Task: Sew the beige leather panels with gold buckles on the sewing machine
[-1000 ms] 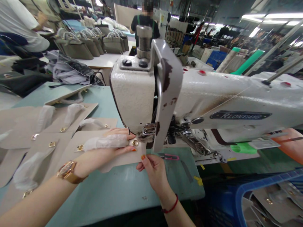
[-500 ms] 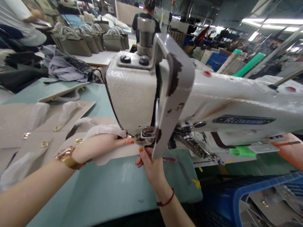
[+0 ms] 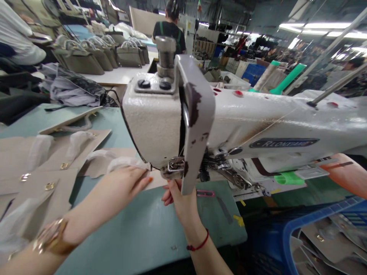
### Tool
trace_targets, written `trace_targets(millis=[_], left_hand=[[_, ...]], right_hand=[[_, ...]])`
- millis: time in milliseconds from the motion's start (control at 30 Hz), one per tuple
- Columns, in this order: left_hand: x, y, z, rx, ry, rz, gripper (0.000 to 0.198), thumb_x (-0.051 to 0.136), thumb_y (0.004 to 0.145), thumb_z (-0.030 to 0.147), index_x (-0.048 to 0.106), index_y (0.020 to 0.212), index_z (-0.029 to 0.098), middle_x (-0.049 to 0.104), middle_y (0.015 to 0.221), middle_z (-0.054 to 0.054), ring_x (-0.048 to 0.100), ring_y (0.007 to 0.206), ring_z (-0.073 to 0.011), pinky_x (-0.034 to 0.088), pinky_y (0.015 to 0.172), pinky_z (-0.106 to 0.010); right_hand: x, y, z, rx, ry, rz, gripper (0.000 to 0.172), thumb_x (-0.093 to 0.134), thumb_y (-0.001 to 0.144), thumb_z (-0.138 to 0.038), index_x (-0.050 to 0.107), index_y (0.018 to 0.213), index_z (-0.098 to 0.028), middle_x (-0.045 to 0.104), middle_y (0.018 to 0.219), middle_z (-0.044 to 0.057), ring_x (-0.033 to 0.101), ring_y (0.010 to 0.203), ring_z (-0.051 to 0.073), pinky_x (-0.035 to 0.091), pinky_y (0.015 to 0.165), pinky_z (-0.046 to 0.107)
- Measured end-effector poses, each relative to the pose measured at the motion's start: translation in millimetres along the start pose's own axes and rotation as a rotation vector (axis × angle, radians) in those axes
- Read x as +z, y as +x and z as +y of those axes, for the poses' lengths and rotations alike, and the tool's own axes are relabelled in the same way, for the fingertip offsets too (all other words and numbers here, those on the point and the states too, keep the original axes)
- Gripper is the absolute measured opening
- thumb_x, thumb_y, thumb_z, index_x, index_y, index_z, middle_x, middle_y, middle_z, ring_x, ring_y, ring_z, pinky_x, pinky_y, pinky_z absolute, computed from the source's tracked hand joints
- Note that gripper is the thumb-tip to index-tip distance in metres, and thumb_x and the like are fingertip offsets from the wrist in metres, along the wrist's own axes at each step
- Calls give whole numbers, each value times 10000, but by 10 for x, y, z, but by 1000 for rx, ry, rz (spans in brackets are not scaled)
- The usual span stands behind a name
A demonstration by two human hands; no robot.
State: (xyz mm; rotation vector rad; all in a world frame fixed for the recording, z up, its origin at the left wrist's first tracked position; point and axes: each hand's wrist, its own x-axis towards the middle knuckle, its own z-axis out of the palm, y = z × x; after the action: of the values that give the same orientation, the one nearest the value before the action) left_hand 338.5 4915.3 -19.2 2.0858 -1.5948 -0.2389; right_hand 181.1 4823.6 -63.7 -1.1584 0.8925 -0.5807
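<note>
A beige bag panel (image 3: 157, 179) lies under the head of a white sewing machine (image 3: 151, 122). A handle (image 3: 126, 162) wrapped in white film is on its far side. My left hand (image 3: 130, 185), with a gold watch at the wrist, grips the panel left of the needle area, its thumb on top and its other fingers partly hidden. Close under the machine head, my right hand (image 3: 179, 200) pinches the panel's near edge between thumb and curled fingers. The needle itself is hidden behind the machine's parts.
More beige panels (image 3: 37, 152) with wrapped handles and gold fittings lie at left. Pink thread snips (image 3: 205, 193) rest right of my right hand. A blue crate (image 3: 286, 233) holding panels stands at lower right. Finished-looking bags (image 3: 83, 59) and a person (image 3: 170, 30) are behind.
My left hand has drawn back to the left and its wrist is lower. My right hand stays nearly in place. The whole view has shifted slightly.
</note>
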Motion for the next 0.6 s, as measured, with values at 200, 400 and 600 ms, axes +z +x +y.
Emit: trace_targets(millis=[200,400,600], left_hand=[[645,-658,251,-302,-608,-10,266,585,826,406,628,1043,259,647,1012,-58,583,940,-217,444,825,-330],[945,-164,470,-462,-1680,-17,370,549,822,517,636,804,158,498,599,3,449,580,-119,383,570,-249],[879,-24,342,-501,-1517,-72,337,556,848,405,571,618,160,513,540,7,455,542,-118,375,557,-252]], right_hand=[[-3,-6,1,-36,-9,-17,409,563,810,-490,630,634,-126,587,426,-3,499,336,70,400,357,157],[-20,14,0,-99,-79,-44,437,537,830,-492,605,579,-141,563,408,-8,481,326,69,397,351,161],[-80,-50,75,-113,4,-98,429,538,835,-502,642,649,-131,570,453,-6,518,391,78,426,410,176]])
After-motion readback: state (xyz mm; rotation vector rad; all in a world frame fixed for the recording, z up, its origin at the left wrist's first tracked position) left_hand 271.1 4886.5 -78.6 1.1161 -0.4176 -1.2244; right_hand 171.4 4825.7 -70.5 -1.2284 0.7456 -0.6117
